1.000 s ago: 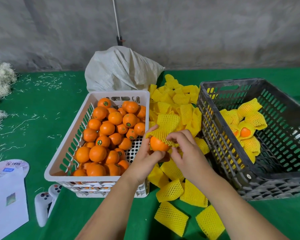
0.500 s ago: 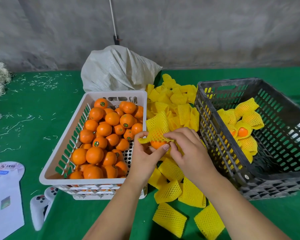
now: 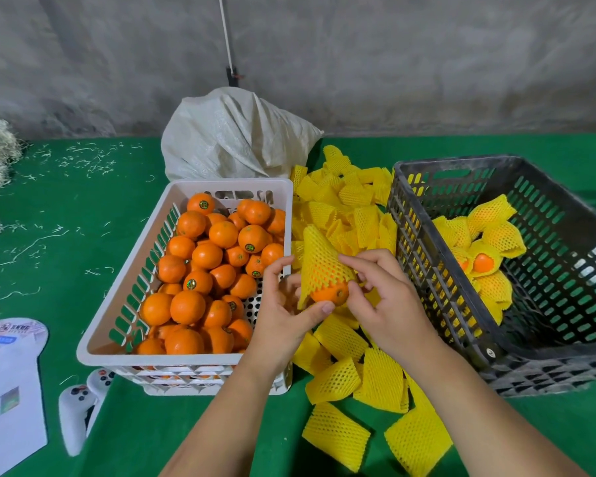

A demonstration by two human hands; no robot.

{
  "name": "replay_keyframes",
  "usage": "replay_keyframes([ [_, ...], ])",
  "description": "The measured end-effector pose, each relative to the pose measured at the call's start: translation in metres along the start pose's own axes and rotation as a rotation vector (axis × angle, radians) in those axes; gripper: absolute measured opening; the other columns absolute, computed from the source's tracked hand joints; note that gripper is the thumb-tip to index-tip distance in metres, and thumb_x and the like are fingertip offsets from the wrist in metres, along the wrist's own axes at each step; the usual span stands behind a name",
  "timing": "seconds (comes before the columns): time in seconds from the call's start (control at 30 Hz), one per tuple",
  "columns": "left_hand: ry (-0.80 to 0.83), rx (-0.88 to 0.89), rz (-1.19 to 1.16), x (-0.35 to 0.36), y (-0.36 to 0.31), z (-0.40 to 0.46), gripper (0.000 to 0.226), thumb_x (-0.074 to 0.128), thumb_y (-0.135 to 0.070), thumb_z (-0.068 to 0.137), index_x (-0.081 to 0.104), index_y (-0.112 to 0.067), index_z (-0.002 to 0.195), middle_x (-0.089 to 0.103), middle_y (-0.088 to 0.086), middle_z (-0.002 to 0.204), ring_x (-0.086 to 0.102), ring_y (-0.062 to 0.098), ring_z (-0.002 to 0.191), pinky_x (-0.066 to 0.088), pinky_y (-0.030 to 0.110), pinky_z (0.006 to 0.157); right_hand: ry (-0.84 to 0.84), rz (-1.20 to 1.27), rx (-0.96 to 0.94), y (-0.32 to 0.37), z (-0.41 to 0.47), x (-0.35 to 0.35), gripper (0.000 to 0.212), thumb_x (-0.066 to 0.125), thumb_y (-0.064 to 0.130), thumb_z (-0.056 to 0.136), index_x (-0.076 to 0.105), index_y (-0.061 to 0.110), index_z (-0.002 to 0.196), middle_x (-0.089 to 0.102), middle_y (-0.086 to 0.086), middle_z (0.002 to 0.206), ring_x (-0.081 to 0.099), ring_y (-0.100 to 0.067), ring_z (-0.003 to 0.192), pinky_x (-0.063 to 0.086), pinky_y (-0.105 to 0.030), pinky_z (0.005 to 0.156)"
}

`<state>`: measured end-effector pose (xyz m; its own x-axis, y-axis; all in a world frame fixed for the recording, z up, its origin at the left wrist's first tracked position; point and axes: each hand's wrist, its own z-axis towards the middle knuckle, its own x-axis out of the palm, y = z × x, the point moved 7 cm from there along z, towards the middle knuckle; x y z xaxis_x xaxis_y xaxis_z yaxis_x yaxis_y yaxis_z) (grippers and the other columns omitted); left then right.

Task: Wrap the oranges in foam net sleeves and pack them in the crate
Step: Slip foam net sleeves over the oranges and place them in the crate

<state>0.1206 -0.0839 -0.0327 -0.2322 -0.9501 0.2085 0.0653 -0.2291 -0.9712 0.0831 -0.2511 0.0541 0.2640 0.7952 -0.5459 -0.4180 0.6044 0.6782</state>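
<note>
We count two crates: one white crate (image 3: 124, 306) of loose oranges (image 3: 200, 270), too heaped for an exact tally, and one black crate (image 3: 547, 270). In the black crate we see roughly five wrapped oranges (image 3: 489, 242). One orange (image 3: 329, 292) sits half-sleeved between two hands. Empty foam sleeves (image 3: 344, 215) are too many to count. One white sack (image 3: 234, 136), one game controller (image 3: 78, 413).

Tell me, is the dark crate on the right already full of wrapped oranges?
No, the dark crate holds only a few wrapped oranges along one side.
</note>
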Motion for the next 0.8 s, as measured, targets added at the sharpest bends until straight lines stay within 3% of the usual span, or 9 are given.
replay_keyframes([
  [0.1, 0.101, 0.034, 0.193, 0.008, -0.003, -0.003, 0.093, 0.092, -0.031, 0.083, 0.035, -0.037, 0.157, 0.059, -0.011, 0.146, 0.058, 0.012, 0.136, 0.051, 0.023, 0.104, -0.018, -0.024, 0.016, -0.004, -0.003, -0.002, 0.029, 0.06, 0.013, 0.095, 0.072, 0.01, 0.121, 0.054, 0.0, 0.112, 0.053, 0.0, 0.102, 0.044, -0.011, 0.082],
  [0.2, 0.146, 0.071, 0.403, 0.02, -0.006, -0.006, 0.091, 0.092, -0.048, 0.078, 0.038, -0.051, 0.152, 0.049, -0.035, 0.148, 0.046, -0.009, 0.139, 0.039, 0.006, 0.104, -0.021, -0.112, -0.007, -0.007, -0.007, 0.0, 0.022, 0.06, 0.007, 0.099, 0.072, 0.007, 0.117, 0.062, -0.005, 0.119, 0.057, -0.012, 0.113, 0.046, -0.018, 0.095],
  [0.27, 0.078, 0.096, 0.428, 0.019, -0.008, -0.008, 0.082, 0.089, -0.047, 0.08, 0.043, -0.05, 0.148, 0.053, -0.034, 0.143, 0.051, -0.007, 0.134, 0.044, 0.009, 0.102, -0.018, -0.182, -0.031, -0.01, -0.009, -0.001, 0.023, 0.06, 0.004, 0.099, 0.071, 0.006, 0.119, 0.066, -0.006, 0.119, 0.06, -0.019, 0.113, 0.05, -0.029, 0.097],
  [0.33, -0.01, 0.121, 0.43, 0.016, -0.01, -0.01, 0.074, 0.085, -0.047, 0.083, 0.047, -0.045, 0.146, 0.058, -0.031, 0.138, 0.057, -0.004, 0.128, 0.048, 0.012, 0.098, -0.03, -0.228, -0.072, -0.008, -0.01, -0.004, 0.021, 0.059, 0.007, 0.1, 0.071, 0.005, 0.118, 0.067, -0.007, 0.113, 0.064, -0.023, 0.105, 0.054, -0.035, 0.089],
  [0.43, -0.15, 0.116, 0.436, 0.009, -0.013, -0.01, 0.07, 0.08, -0.057, 0.082, 0.049, -0.047, 0.143, 0.059, -0.032, 0.135, 0.057, -0.005, 0.127, 0.047, 0.012, 0.098, -0.071, -0.304, -0.21, 0.006, -0.014, -0.001, 0.021, 0.057, 0.012, 0.101, 0.072, 0.004, 0.113, 0.068, -0.007, 0.105, 0.064, -0.026, 0.096, 0.053, -0.033, 0.084],
  [0.53, -0.227, 0.122, 0.349, 0.005, -0.016, -0.007, 0.059, 0.08, -0.055, 0.083, 0.052, -0.051, 0.135, 0.063, -0.03, 0.13, 0.061, -0.005, 0.122, 0.048, 0.009, 0.093, -0.048, -0.323, -0.219, 0.013, -0.015, 0.012, 0.023, 0.062, 0.013, 0.098, 0.071, 0.009, 0.119, 0.066, -0.004, 0.111, 0.06, -0.025, 0.102, 0.052, -0.032, 0.087],
  [0.6, -0.219, 0.092, 0.235, 0.003, -0.014, -0.005, 0.053, 0.08, -0.055, 0.086, 0.056, -0.047, 0.133, 0.068, -0.02, 0.127, 0.067, 0.004, 0.118, 0.053, 0.017, 0.092, 0.0, -0.235, -0.1, 0.006, -0.013, 0.018, 0.035, 0.067, 0.012, 0.095, 0.064, 0.013, 0.13, 0.058, -0.002, 0.122, 0.056, -0.019, 0.11, 0.052, -0.03, 0.09],
  [0.7, -0.152, 0.055, 0.148, -0.002, -0.012, -0.003, 0.056, 0.081, -0.052, 0.088, 0.056, -0.04, 0.136, 0.069, -0.008, 0.129, 0.07, 0.016, 0.117, 0.058, 0.025, 0.09, 0.011, -0.101, -0.031, 0.002, -0.01, 0.019, 0.043, 0.068, 0.009, 0.095, 0.059, 0.015, 0.136, 0.048, 0.003, 0.13, 0.047, -0.001, 0.108, 0.047, -0.016, 0.086],
  [0.8, -0.082, 0.074, 0.144, -0.002, -0.011, -0.003, 0.067, 0.083, -0.039, 0.091, 0.047, -0.03, 0.147, 0.066, -0.006, 0.135, 0.068, 0.021, 0.121, 0.059, 0.03, 0.091, -0.035, -0.097, -0.096, 0.007, -0.006, 0.017, 0.031, 0.058, 0.006, 0.097, 0.066, 0.011, 0.125, 0.053, 0.0, 0.123, 0.054, -0.01, 0.108, 0.048, -0.018, 0.086],
])
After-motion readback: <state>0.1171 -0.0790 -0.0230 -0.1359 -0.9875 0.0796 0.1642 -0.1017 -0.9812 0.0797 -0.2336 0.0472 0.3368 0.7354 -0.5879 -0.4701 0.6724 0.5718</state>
